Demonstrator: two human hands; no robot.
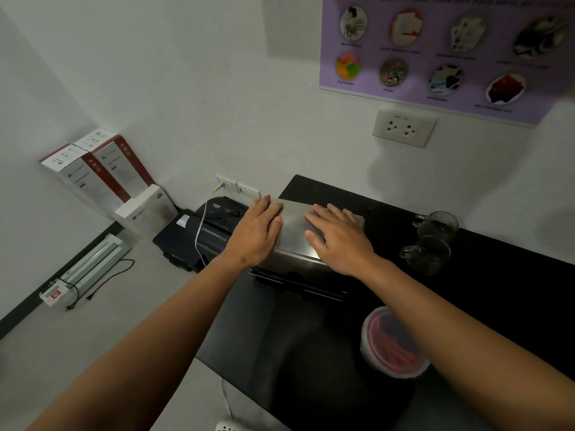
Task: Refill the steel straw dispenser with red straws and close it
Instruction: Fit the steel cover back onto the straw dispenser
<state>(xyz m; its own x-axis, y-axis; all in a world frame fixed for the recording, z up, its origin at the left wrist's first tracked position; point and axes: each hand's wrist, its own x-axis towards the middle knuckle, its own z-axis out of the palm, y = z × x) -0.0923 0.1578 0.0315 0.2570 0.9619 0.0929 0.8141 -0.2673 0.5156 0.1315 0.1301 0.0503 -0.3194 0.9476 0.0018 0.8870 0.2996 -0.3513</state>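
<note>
A black counter (466, 306) runs from the wall toward the viewer and carries all task items. The steel straw dispenser (295, 225), a rectangular box with its lid down, stands near the counter's far left corner; its long axis runs left to right, roughly parallel to the wall, and a dark tray edge projects at its front base. The left hand (258, 231) lies flat, fingers extended, over the left end of the lid; the right hand (339, 237) lies flat, fingers spread, over the right part. Neither hand grips anything; both palms press on the lid surface. A round clear tub (392, 343) with a reddish rim sits near the counter's front, under the right forearm, and holds red straws (401, 353) lying loosely inside. Two glass mugs (432, 241) stand right of the dispenser, just beside each other; their contents cannot be told. A black paper shredder (211, 231) stands on the floor left of the counter. A purple poster (435, 54) hangs above a wall socket (403, 128).
</note>
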